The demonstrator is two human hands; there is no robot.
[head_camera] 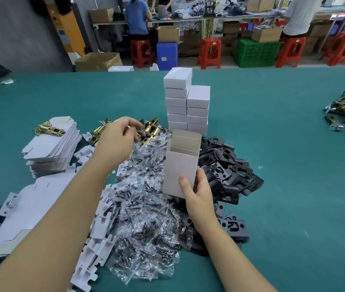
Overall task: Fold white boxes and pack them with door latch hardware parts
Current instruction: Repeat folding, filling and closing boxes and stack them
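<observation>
Two stacks of closed boxes [186, 104] done mid-table, right hand [197, 192] grips an open, unfilled box [181, 165] upright while left hand [119, 137] pinches toward a brass latch [151, 129], with plenty of flat blanks [51, 144] left.

Open green table [293, 186] lies right of the black plates [230, 171]; ahead, stacked boxes [186, 104] block the way; bags [146, 218], inserts [98, 234] and flat cartons [51, 148] crowd centre and left.

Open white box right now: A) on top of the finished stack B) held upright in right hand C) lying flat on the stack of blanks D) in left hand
B: the right hand grips the open box at its lower end, open end up.
</observation>
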